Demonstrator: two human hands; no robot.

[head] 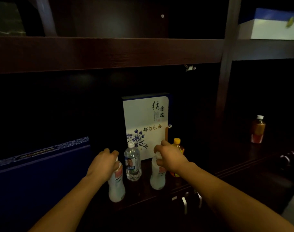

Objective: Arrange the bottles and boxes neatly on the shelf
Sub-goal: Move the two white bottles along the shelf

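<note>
Two milky white bottles stand upright on the dark wooden shelf (226, 166). My left hand (103, 162) grips the top of the left white bottle (117, 186), and my right hand (170, 158) grips the top of the right white bottle (157, 178). Between them stands a clear water bottle (132, 163) with a white cap. An orange-capped drink bottle (178, 145) is partly hidden behind my right hand. A white tea box (145, 119) with blue flowers stands upright behind the bottles.
A large dark blue box (39, 173) fills the shelf's left side. A brown drink bottle (258, 129) stands alone in the right compartment. A white and blue box (275, 25) sits on the upper right shelf. Metal cabinet handles (186, 203) lie below the shelf edge.
</note>
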